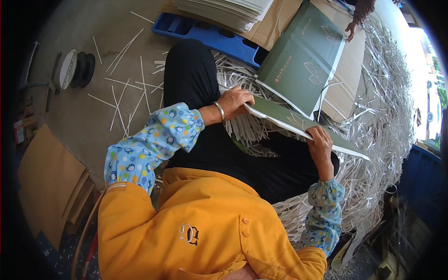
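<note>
Across my lap I hold a green printed cardboard sheet [280, 112] with white edges, tilted so that its long white edge faces me. My left hand [234, 101], with a bangle at the wrist, is closed on its left end. Farther right, my right hand [320, 145] grips the same edge, fingers over it. Just beyond lies a larger stack of matching green sheets [291, 60] with pale leaf outlines, on brown cardboard. At its far right a co-worker's hand [351, 31] hangs beside the stack.
White paper strips [378, 121] are heaped to my right and under my legs, with loose ones on the floor at left. A blue plastic pallet [200, 39] bears a stack of white sheets [228, 14]. Brown cardboard sheets [51, 172] lean at left, near a round black-and-white object [77, 70].
</note>
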`<state>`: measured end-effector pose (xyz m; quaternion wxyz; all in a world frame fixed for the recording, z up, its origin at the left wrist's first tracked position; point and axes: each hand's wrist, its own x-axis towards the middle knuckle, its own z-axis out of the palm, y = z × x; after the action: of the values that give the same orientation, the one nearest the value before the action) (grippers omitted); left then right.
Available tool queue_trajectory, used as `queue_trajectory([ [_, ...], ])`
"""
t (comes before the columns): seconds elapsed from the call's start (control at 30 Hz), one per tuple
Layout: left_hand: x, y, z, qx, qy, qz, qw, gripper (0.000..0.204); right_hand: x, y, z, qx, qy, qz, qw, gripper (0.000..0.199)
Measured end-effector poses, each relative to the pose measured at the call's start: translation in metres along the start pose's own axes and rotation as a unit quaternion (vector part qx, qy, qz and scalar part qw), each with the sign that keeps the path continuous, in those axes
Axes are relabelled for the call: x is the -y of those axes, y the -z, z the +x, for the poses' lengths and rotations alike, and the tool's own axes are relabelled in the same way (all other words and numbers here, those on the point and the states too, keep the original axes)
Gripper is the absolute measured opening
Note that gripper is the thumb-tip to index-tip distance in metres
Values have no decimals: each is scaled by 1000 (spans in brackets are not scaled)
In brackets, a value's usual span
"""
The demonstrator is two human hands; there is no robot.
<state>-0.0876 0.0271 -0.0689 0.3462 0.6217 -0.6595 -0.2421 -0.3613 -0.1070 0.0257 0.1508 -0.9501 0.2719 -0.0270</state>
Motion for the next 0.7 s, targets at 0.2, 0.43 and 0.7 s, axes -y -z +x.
queue_trajectory([
  [0.2, 0, 22, 24, -120, -6, 12, 993, 17, 9, 30, 26, -40, -31, -8, 999, 11],
  [0.43, 9, 30, 44, -54, 81, -319, 943, 26, 29, 69, 36, -79, -100, 80, 989, 10],
  [0.7, -22, 68, 72, -281, 16, -155, 947, 35, 23, 114, 25, -128, -100, 49, 986, 10],
])
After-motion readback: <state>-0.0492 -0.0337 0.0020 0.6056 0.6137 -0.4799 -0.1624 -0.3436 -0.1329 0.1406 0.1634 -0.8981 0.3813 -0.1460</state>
